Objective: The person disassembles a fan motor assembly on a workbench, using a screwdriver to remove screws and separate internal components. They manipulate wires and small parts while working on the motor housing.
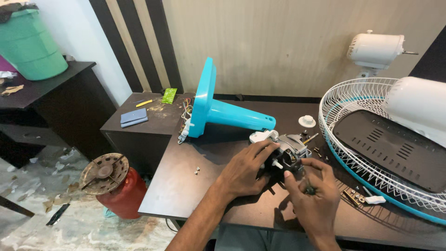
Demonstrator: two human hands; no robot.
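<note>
A small grey fan motor [289,149] with white plastic parts rests on the dark table [186,181] in front of me. My left hand [244,169] grips its left side, fingers wrapped over the housing. My right hand [313,193] is closed beside the motor's lower right and pinches a small dark part or tool against it; what it is I cannot tell. A turquoise fan base and stem [218,109] lies on its side just behind the motor, with coloured wires [186,111] at its bottom.
A white wire fan guard [353,97] with a dark slotted panel [395,148] fills the right side. Loose screws [197,170], a white knob [307,121], a white fan motor housing [376,49], a side cabinet [139,123], a red cylinder [118,193] and a green bin [30,44] surround it.
</note>
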